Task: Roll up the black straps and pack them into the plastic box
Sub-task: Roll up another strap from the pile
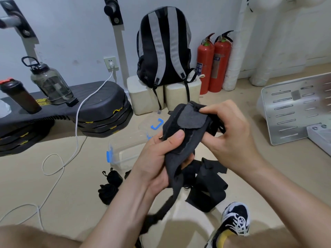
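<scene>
Gripping a long black fabric strap [180, 140] in mid-air above the beige floor [53, 185], the left hand [157, 158] clamps its middle under the thumb while the right hand [231, 133] pinches the grey fastener end, likely to start a tight roll. Its tail hangs toward the knees. Beyond the hands, the clear plastic box with blue clips [129, 151] sits open on the floor; loose black straps [206, 185] and two rolled black bundles [110, 185] lie beside it, nothing blocking.
</scene>
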A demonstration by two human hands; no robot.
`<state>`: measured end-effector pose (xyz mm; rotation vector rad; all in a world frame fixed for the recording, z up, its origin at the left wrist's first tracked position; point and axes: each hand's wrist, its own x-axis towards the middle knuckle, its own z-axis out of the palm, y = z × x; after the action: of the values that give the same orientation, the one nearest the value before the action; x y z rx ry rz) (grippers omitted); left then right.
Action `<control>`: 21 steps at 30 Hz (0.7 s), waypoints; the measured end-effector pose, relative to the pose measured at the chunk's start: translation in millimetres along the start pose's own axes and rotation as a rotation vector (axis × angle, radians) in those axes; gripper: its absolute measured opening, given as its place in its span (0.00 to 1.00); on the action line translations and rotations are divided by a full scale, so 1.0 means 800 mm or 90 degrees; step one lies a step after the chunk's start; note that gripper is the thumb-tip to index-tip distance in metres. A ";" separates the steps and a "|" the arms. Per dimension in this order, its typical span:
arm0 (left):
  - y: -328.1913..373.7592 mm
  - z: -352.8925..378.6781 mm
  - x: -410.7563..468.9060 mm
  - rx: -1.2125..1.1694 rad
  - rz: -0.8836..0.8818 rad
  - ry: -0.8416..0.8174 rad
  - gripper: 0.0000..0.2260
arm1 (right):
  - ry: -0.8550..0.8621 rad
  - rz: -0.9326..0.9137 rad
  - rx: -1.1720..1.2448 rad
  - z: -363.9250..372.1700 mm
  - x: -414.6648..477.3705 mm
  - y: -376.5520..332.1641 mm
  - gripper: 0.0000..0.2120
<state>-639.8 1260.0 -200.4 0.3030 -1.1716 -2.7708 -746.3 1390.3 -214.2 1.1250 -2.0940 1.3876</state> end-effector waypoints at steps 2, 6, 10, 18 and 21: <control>-0.004 0.001 -0.003 0.012 -0.014 0.011 0.04 | 0.015 0.013 0.028 0.000 0.003 -0.008 0.13; -0.010 0.001 -0.004 0.077 0.009 0.028 0.05 | 0.006 0.133 0.117 0.002 0.001 -0.020 0.15; -0.012 0.000 0.001 0.153 0.057 0.091 0.09 | -0.007 0.269 0.237 0.000 0.005 -0.029 0.15; -0.006 0.001 0.013 0.190 0.071 0.121 0.13 | -0.019 0.421 0.448 -0.006 0.006 -0.040 0.15; -0.004 0.001 0.015 0.185 0.088 0.109 0.15 | -0.067 0.476 0.524 -0.013 0.011 -0.043 0.14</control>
<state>-652.0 1260.9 -203.7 0.4573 -1.4868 -2.4024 -725.9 1389.7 -183.1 0.6386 -2.1493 2.7587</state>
